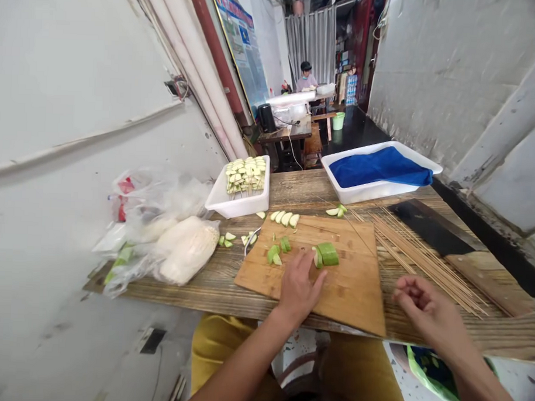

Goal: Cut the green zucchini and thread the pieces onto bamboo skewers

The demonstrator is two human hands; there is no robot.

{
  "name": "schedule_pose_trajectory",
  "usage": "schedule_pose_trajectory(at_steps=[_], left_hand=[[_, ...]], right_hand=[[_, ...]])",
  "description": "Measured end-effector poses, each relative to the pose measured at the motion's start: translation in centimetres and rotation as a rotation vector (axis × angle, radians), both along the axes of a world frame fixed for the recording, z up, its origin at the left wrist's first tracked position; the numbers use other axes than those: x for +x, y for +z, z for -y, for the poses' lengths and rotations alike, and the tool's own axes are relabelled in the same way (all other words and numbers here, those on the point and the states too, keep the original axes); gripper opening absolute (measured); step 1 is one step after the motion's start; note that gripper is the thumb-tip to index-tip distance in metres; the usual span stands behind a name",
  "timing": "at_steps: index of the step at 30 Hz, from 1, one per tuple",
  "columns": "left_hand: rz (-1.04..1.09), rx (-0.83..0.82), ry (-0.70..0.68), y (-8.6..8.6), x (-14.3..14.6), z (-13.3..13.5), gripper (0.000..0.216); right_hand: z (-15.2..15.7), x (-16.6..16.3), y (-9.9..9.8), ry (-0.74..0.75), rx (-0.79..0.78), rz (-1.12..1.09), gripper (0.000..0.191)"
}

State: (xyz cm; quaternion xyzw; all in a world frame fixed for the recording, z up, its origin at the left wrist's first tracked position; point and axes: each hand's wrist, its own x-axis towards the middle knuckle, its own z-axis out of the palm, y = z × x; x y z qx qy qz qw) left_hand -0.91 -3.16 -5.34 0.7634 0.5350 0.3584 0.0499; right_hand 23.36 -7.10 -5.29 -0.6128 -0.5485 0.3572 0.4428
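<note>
My left hand [300,280] is over the wooden cutting board [352,297]. Its thumb stands apart from the other fingers, and the fingertips are at the near end of a sliced green zucchini piece [329,253]. Cut zucchini chunks [274,254] lie left of that hand, and a row of pale slices [285,218] lies along the board's far edge. To the right of the board, my right hand [417,299] is closed, thumb against the curled fingers. A thin bamboo skewer [366,242] slants across the board's corner toward its fingertips.
Loose bamboo skewers [423,258] and a cleaver [433,227] lie at the right. Behind the board stand a white tray [236,208] with skewered slices and another tray [359,195] with blue cloth. Plastic bags [182,253] lie left. A person [305,79] sits far back.
</note>
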Motion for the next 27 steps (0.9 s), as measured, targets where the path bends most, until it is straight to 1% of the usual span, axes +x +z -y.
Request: schedule_pose_trajectory(at_steps=[2, 5, 7, 9, 11, 13, 15, 16, 18, 21, 23, 25, 27], left_hand=[[-0.015, -0.030, 0.002, 0.2, 0.4, -1.1, 0.047], [-0.023, -0.087, -0.051, 0.3, 0.6, -2.1, 0.043], [0.013, -0.116, -0.073, 0.2, 0.2, -2.5, 0.037], [0.125, -0.177, -0.048, 0.1, -0.4, -2.8, 0.034], [0.368, -0.310, 0.010, 0.3, -1.1, -2.9, 0.032], [0.731, -0.519, 0.063, 0.8, -1.9, -3.0, 0.029], [1.122, -0.732, 0.080, 1.7, -2.6, -2.9, 0.026], [1.289, -0.810, 0.078, 2.2, -3.0, -2.8, 0.024], [1.543, -0.900, 0.084, 3.0, -3.7, -2.7, 0.019], [1.787, -0.948, 0.191, 3.7, -4.6, -2.5, 0.010], [1.871, -0.962, 0.228, 3.8, -5.0, -2.3, 0.007], [1.889, -0.938, 0.199, 3.9, -5.2, -2.0, 0.006], [1.872, -0.893, 0.164, 4.1, -5.5, -1.7, 0.008]], right_hand=[[0.8, -1.8, -0.2, 0.053, -0.063, -0.099, 0.024], [1.7, -3.7, -0.2, 0.119, -0.159, -0.203, 0.036], [2.2, -4.4, -0.2, 0.134, -0.157, -0.201, 0.043], [2.7, -4.7, -0.3, 0.137, -0.125, -0.151, 0.046], [3.3, -5.0, -0.4, 0.142, -0.082, -0.084, 0.043], [4.0, -5.4, -0.5, 0.172, -0.037, -0.026, 0.035], [4.8, -6.2, -0.5, 0.212, 0.006, 0.020, 0.029], [5.2, -6.6, -0.4, 0.244, 0.020, 0.043, 0.028], [5.9, -7.6, -0.3, 0.314, 0.033, 0.087, 0.025], [6.6, -9.0, 0.1, 0.421, 0.044, 0.130, 0.021], [6.8, -9.7, 0.3, 0.479, 0.042, 0.137, 0.020], [6.9, -10.2, 0.4, 0.492, 0.038, 0.136, 0.024], [7.0, -10.4, 0.4, 0.444, 0.066, 0.137, 0.032]])
